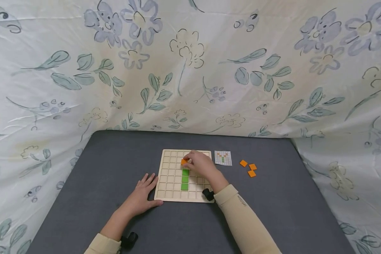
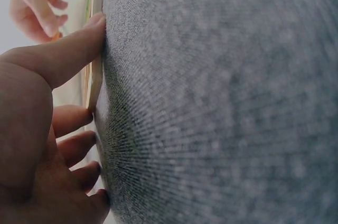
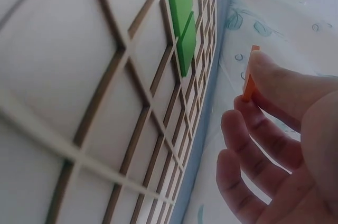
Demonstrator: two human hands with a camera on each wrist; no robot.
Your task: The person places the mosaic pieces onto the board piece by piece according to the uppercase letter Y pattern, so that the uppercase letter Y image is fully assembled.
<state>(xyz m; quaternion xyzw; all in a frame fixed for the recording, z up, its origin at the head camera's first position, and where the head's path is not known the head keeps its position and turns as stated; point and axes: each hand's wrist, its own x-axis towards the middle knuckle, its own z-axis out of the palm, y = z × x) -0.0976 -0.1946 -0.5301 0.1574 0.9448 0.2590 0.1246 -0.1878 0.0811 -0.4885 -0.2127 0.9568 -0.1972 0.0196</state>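
Note:
A wooden grid board (image 1: 169, 180) lies on the grey table, with several green square tiles (image 1: 185, 179) in a column down its middle. My right hand (image 1: 204, 165) pinches an orange tile (image 1: 184, 162) between thumb and fingers, over the board just beyond the column. In the right wrist view that tile (image 3: 250, 82) stands edge-on, apart from the grid. My left hand (image 1: 140, 198) rests at the board's near left corner, fingers spread along the left side and thumb at the front edge. The left wrist view shows the thumb (image 2: 79, 49) touching the board's rim.
Right of the board lies a small card (image 1: 223, 158) printed with a coloured grid pattern. Beyond it, three loose orange tiles (image 1: 252, 173) lie on the table (image 1: 273, 211). A flowered cloth (image 1: 190, 70) hangs behind the table and at both sides.

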